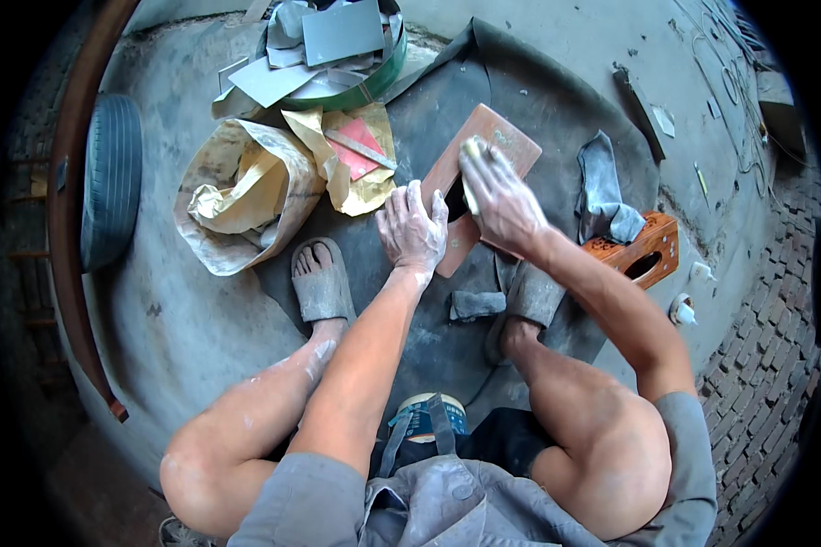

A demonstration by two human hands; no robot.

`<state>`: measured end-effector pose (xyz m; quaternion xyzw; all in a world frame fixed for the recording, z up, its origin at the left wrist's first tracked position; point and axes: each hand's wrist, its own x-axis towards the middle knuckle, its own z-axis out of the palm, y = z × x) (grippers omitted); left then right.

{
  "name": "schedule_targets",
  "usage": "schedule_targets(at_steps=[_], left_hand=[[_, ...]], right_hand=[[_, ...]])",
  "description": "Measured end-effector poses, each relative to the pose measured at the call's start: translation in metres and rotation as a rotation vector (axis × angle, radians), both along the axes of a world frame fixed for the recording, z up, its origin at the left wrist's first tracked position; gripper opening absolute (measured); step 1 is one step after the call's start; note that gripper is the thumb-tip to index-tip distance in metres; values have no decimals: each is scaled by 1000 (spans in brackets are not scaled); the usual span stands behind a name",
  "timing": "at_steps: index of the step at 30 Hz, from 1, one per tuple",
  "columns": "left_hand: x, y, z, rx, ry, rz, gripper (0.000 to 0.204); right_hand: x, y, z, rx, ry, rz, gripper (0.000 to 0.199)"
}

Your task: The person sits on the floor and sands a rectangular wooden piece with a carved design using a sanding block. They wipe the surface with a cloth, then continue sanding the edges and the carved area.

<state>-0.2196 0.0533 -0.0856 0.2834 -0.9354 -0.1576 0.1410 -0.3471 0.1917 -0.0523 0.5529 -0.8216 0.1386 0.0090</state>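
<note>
At 10 o'clock lies a crumpled paper sack (246, 196). The left hand (412, 230), fingers spread flat and released, presses down the reddish wooden board (497, 137) at centre. The right hand (500, 196) grasps a pale sanding pad (472, 150) on it: sanding seems underway. Next stroke needs steady pressure.

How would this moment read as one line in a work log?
left hand: flat on wooden board, steadying | right hand: pressing pale pad on board | beside: grey cloth, paper bags
</note>
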Motion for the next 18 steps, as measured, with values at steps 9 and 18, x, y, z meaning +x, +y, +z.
schedule_targets(at_steps=[9,18], left_hand=[[1,1,0,-18,2,-6,38],[2,-1,-2,-24,17,-18,37]], right_hand=[[13,0,3,16,-75,60,60],[-11,-26,0,-34,-71,14,69]])
